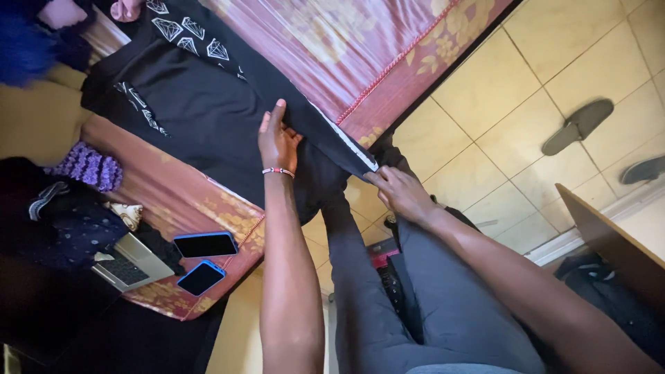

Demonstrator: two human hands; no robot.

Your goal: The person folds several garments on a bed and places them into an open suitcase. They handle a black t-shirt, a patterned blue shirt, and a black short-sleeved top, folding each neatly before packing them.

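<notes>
**Black garment smoothed on the bed edge**

Nearest the camera, grey trousers are worn by the person standing at the bed. The right hand is closed on the hem of the black garment, its fingers pinching the white-edged corner at the bed's edge. The left hand lies flat on the cloth, fingers spread open and holding nothing, a beaded band at the wrist. The garment lies spread across the red-and-gold bedspread, hanging slightly over the edge.

In judgement, the hem is best kept taut by the pinching hand while the flat palm presses creases outward, so the cloth stays square to the bed edge; a slack corner would likely leave a skewed fold.

Two phones with dark screens, one blue-cased, lie beside an open laptop. White diamond-shaped prints mark the garment's far part. Beyond, two grey slippers rest on the yellow tiled floor. No packages or signs are visible.
</notes>
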